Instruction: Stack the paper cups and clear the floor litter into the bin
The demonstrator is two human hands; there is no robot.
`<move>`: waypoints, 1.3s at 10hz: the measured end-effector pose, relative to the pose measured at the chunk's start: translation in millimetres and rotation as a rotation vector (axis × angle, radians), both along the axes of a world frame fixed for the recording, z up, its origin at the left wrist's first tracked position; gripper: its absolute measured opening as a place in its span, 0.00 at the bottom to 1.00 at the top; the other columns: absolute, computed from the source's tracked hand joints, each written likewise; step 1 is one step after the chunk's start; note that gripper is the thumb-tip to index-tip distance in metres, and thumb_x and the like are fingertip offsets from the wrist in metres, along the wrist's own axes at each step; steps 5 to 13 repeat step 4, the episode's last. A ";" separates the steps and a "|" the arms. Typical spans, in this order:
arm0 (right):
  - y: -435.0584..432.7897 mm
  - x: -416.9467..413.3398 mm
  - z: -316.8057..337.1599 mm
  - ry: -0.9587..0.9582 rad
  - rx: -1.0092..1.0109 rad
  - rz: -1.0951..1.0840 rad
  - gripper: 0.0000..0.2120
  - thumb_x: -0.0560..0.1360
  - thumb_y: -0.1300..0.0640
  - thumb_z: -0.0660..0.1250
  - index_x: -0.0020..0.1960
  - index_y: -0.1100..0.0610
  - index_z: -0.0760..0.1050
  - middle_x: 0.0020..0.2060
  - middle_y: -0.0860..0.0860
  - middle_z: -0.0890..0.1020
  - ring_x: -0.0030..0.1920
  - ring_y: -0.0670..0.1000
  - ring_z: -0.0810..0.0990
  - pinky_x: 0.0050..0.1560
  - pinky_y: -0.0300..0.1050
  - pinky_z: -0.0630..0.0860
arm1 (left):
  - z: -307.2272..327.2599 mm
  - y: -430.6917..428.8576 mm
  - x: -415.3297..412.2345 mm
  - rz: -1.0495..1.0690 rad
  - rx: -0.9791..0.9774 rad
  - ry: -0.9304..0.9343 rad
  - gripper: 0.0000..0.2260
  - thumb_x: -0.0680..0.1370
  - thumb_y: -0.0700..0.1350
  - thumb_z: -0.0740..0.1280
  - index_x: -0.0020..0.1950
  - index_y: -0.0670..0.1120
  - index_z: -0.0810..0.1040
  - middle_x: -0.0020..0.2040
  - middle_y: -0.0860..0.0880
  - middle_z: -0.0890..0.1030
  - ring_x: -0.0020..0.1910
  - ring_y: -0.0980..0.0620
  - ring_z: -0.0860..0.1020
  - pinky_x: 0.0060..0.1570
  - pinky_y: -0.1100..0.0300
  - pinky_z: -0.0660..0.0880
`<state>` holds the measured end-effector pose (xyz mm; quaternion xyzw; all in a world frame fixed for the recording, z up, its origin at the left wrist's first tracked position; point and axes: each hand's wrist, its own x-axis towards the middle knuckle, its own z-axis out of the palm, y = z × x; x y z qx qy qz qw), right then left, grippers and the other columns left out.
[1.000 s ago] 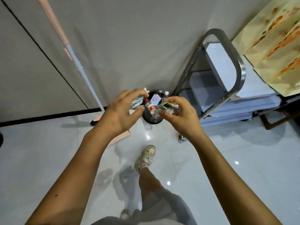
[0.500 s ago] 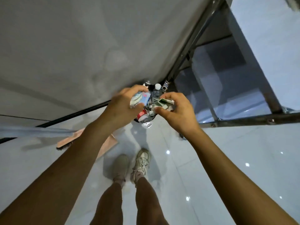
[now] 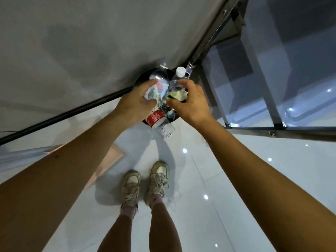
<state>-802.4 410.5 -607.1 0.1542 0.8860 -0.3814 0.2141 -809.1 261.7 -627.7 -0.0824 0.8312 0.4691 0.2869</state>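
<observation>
A round black bin (image 3: 143, 78) stands on the floor against the wall, stuffed with plastic bottles. A red-labelled bottle (image 3: 160, 121) sticks out over its near rim, and a white-capped bottle (image 3: 179, 75) points up at the back. My left hand (image 3: 136, 102) is over the bin, fingers curled around a crumpled pale wrapper (image 3: 151, 92). Just to the right, my right hand (image 3: 190, 100) pinches a crumpled green and white paper (image 3: 177, 94) above the bin's opening. No paper cups are in view.
A metal-framed step stool (image 3: 254, 73) stands right beside the bin on the right. A pink dustpan (image 3: 111, 160) with a long handle lies on the floor to the left. My two feet (image 3: 145, 182) stand on the glossy white tiles just short of the bin.
I have come up close and leaned over the bin, so it looks larger. Both hands have lowered their litter down onto the bin's opening.
</observation>
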 end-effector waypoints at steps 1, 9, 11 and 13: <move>2.2 -0.7 -1.5 -0.052 0.000 0.021 0.29 0.71 0.56 0.70 0.68 0.52 0.62 0.67 0.54 0.66 0.63 0.55 0.71 0.63 0.49 0.71 | 2.2 -10.4 -2.8 0.032 -0.062 0.064 0.20 0.77 0.41 0.62 0.69 0.53 0.68 0.60 0.52 0.75 0.55 0.53 0.73 0.42 0.74 0.62; 5.0 7.0 25.0 -0.038 0.007 0.101 0.24 0.73 0.56 0.68 0.67 0.52 0.66 0.64 0.53 0.70 0.62 0.52 0.72 0.60 0.46 0.71 | 37.6 -19.2 -2.0 -0.089 -0.084 0.099 0.17 0.77 0.42 0.62 0.65 0.54 0.71 0.61 0.50 0.76 0.54 0.54 0.73 0.39 0.74 0.64; 5.0 7.0 25.0 -0.038 0.007 0.101 0.24 0.73 0.56 0.68 0.67 0.52 0.66 0.64 0.53 0.70 0.62 0.52 0.72 0.60 0.46 0.71 | 37.6 -19.2 -2.0 -0.089 -0.084 0.099 0.17 0.77 0.42 0.62 0.65 0.54 0.71 0.61 0.50 0.76 0.54 0.54 0.73 0.39 0.74 0.64; 5.0 7.0 25.0 -0.038 0.007 0.101 0.24 0.73 0.56 0.68 0.67 0.52 0.66 0.64 0.53 0.70 0.62 0.52 0.72 0.60 0.46 0.71 | 37.6 -19.2 -2.0 -0.089 -0.084 0.099 0.17 0.77 0.42 0.62 0.65 0.54 0.71 0.61 0.50 0.76 0.54 0.54 0.73 0.39 0.74 0.64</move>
